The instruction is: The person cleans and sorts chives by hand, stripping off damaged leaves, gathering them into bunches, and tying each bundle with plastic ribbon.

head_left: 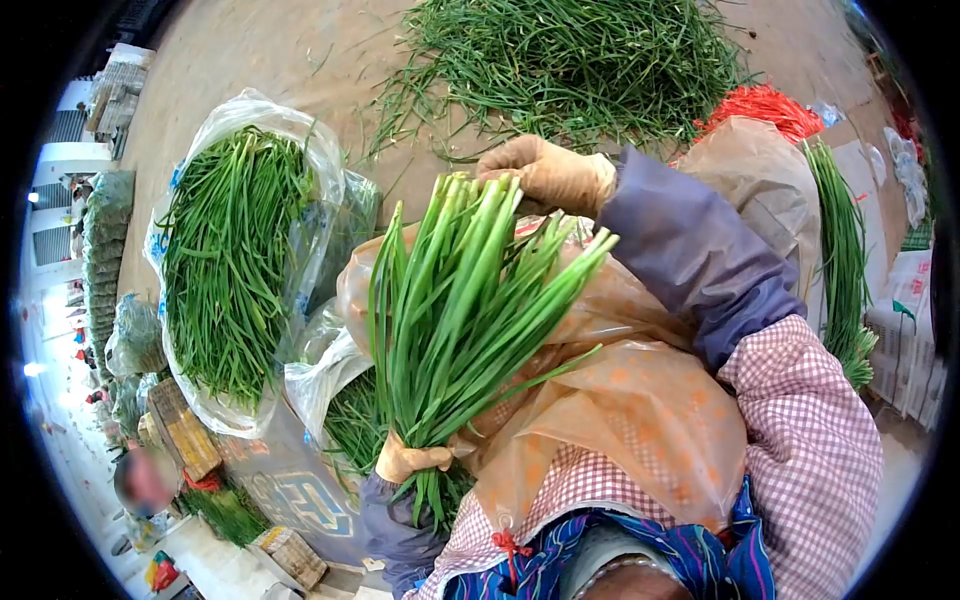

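A bunch of long green leafy stalks (450, 310) is held upright over my lap, pale cut ends at the top. My left hand (410, 458), in a tan glove, is wrapped round the lower, leafy part. At the top, my right hand (550, 172), also gloved, has its fingers curled in beside the pale ends; whether they grip any stalk is hidden. Some stalks fan out to the right. An orange translucent plastic apron (620, 430) lies beneath the bunch.
A clear plastic bag (225, 410) full of green stalks stands at the left. A loose green heap (580, 70) lies on the floor ahead. Red ties (765, 108) and another bundle (838, 240) are at the right. A blurred person (142, 480) is at the lower left.
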{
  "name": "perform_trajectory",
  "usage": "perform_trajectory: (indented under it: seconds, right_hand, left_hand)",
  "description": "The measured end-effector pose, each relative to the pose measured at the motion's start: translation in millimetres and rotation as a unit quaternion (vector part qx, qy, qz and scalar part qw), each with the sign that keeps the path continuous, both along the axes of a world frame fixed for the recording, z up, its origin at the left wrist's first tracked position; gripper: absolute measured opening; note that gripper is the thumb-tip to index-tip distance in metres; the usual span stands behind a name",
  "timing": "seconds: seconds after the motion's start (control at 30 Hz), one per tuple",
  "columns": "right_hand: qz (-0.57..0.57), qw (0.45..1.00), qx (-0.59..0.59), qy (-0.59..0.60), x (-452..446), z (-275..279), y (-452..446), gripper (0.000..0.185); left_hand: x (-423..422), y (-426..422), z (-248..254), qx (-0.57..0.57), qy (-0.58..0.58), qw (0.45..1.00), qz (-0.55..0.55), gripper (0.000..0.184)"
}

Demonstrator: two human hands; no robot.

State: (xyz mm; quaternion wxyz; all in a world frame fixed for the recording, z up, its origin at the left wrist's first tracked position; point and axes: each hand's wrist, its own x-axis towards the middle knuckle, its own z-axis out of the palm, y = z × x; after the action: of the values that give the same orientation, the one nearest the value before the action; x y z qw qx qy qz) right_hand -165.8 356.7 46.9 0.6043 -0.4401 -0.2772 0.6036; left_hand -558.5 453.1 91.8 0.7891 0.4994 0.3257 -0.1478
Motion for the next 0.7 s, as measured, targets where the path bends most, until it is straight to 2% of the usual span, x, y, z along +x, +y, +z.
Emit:
perform_trajectory:
  seconds: [0.07,0.13,0.17,0.2,0.23,0.27,0.33,0.37,0.4,0.47,0.5,0.6,0.63,0.7]
  right_hand:
    - [-0.028,1.000,0.005,0.005,3,-8,-2,0.018]
    - [-0.152,0.982,0.015,-0.112,-2,5,0,0.019]
    - [-0.200,0.976,-0.024,-0.084,6,23,-8,0.017]
    - [-0.274,0.954,0.064,-0.102,15,13,-5,0.014]
    - [-0.277,0.945,0.078,-0.153,15,27,-12,0.013]
    - [-0.278,0.934,0.091,-0.203,14,46,-18,0.013]
    - [-0.219,0.845,0.237,-0.427,7,60,-18,0.013]
    - [-0.118,0.805,0.176,-0.555,4,80,-26,0.021]
    - [-0.081,0.716,0.124,-0.682,-4,80,-22,0.029]
    - [-0.013,0.682,0.016,-0.731,-16,68,-7,0.034]
    - [-0.014,0.669,0.003,-0.743,-21,60,-2,0.026]
    - [0.006,0.713,0.018,-0.701,-23,51,11,0.019]
    - [-0.027,0.731,0.069,-0.678,-22,42,11,0.014]
    - [-0.069,0.649,0.133,-0.746,-19,25,13,0.013]
  left_hand:
    - [3,1,1,0.003,0.002,1.000,-0.003,0.040]
    - [5,1,1,0.015,0.000,1.000,-0.016,0.043]
    - [6,1,1,0.021,-0.001,1.000,-0.023,0.045]
    - [6,-2,2,0.017,-0.002,1.000,0.002,0.047]
    - [6,-7,4,0.013,-0.004,1.000,0.025,0.049]
    - [6,-10,5,0.008,-0.005,0.999,0.051,0.050]
    - [7,-11,10,0.028,0.015,0.999,0.037,0.050]
    - [8,-11,10,0.043,0.020,0.998,0.029,0.049]
    - [11,-12,10,0.057,0.023,0.998,0.019,0.047]
    - [23,-18,21,0.083,0.033,0.996,0.019,0.039]
    - [24,-20,22,0.093,0.042,0.995,0.020,0.037]
    - [24,-22,27,0.107,0.053,0.993,0.021,0.037]
    - [22,-22,26,0.101,0.052,0.993,0.027,0.038]
    - [18,-22,22,0.087,0.050,0.994,0.031,0.040]
